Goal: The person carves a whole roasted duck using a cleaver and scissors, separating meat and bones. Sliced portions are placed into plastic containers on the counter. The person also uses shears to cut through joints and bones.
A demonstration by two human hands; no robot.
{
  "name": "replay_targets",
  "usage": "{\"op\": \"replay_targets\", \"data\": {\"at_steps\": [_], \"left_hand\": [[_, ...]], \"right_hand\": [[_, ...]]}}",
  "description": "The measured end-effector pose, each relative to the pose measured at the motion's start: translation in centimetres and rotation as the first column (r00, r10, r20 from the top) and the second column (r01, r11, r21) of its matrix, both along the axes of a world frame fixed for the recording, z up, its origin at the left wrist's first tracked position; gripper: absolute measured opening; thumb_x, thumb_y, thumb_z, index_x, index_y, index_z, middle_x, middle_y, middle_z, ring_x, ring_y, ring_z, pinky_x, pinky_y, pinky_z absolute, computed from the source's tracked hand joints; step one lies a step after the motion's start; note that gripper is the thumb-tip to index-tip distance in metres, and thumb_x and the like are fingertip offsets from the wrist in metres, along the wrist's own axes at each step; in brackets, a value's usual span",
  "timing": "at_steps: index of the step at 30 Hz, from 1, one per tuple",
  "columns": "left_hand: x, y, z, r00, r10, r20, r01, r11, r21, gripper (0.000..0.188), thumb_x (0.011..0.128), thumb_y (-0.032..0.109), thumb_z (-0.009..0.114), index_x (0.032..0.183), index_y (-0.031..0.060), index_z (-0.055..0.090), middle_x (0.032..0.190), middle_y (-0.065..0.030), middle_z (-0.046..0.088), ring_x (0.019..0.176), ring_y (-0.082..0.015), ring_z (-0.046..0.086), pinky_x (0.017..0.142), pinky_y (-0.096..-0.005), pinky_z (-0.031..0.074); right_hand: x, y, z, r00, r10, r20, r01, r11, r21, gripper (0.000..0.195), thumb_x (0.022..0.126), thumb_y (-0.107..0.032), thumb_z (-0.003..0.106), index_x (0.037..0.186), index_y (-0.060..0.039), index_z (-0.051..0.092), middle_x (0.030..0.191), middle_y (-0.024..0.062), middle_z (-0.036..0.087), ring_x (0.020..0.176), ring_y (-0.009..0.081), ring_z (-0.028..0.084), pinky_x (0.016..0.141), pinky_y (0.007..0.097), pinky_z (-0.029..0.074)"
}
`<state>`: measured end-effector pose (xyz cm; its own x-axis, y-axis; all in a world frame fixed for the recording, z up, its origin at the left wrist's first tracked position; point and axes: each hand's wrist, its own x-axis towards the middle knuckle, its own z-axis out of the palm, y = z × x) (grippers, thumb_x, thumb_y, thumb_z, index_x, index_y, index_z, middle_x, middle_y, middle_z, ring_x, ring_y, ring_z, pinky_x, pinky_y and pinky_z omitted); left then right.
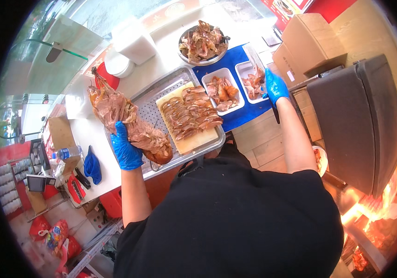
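Note:
In a blue glove, my left hand (127,146) grips a roast duck carcass (129,121), largely stripped of skin, over the left part of a perforated metal tray (149,99). My right hand (275,84), also gloved, is closed round the handle of a cleaver (254,55), whose blade lies over the right white foam tray (243,69) of meat pieces. Another white foam tray (223,110) with meat pieces stands beside it on a blue cloth (247,117). Rows of sliced duck (191,111) cover much of a pale cutting board (184,147) in the metal tray.
A metal bowl (202,63) of bones and carcass stands behind the foam trays. Cardboard boxes (306,41) and a large dark case (351,121) are at the right. Bright flames (376,205) show at lower right. A glass panel (69,55) rises at the left.

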<state>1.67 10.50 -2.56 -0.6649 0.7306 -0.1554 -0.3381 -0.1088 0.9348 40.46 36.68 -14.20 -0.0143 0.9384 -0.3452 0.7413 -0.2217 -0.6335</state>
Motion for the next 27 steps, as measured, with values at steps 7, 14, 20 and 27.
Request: {"op": "replay_targets", "data": {"at_steps": [7,14,20,27], "left_hand": [[-1.7,-2.1,-0.6,0.999,-0.015,-0.037,0.015,1.000,-0.007,0.057,0.097,0.036,0.057,0.142,0.0030,0.041,0.133,-0.0154,0.056,0.118,-0.0287,0.058,0.100,-0.0439,0.048],[-2.8,-2.7,0.8,0.968,-0.230,0.099,0.225,0.973,0.055,0.076,0.083,0.046,0.073,0.139,0.0042,0.045,0.128,-0.0106,0.058,0.115,-0.0235,0.059,0.097,-0.0390,0.049],[-2.6,-3.6,1.6,0.908,-0.384,0.170,0.362,0.921,0.145,0.092,0.073,0.046,0.081,0.142,0.0008,0.040,0.131,-0.0115,0.057,0.118,-0.0243,0.057,0.101,-0.0384,0.046],[-3.7,-6.6,3.5,0.870,-0.371,0.325,0.270,0.910,0.314,0.088,0.077,0.047,0.078,0.143,0.0022,0.039,0.132,-0.0144,0.056,0.118,-0.0263,0.058,0.100,-0.0394,0.048]], "right_hand": [[-1.5,-1.7,-0.6,0.928,-0.057,0.367,-0.080,0.934,0.347,0.049,0.086,-0.047,0.064,0.112,-0.0052,0.066,0.110,0.0230,0.066,0.099,0.0423,0.062,0.086,0.0495,0.049],[-9.9,-4.6,10.5,0.852,0.066,-0.520,-0.089,0.996,-0.019,0.028,0.097,-0.030,0.058,0.102,-0.0046,0.068,0.084,0.0104,0.065,0.078,0.0192,0.065,0.061,0.0346,0.051],[-23.4,-9.9,21.7,0.611,0.761,-0.219,-0.675,0.645,0.358,0.034,0.096,-0.038,0.056,0.090,-0.0069,0.068,0.071,0.0161,0.062,0.066,0.0325,0.063,0.058,0.0392,0.049],[-26.8,-12.5,23.8,0.446,0.866,-0.227,-0.768,0.501,0.399,0.033,0.095,-0.035,0.060,0.085,-0.0052,0.068,0.071,0.0180,0.062,0.058,0.0297,0.053,0.059,0.0365,0.047]]}}
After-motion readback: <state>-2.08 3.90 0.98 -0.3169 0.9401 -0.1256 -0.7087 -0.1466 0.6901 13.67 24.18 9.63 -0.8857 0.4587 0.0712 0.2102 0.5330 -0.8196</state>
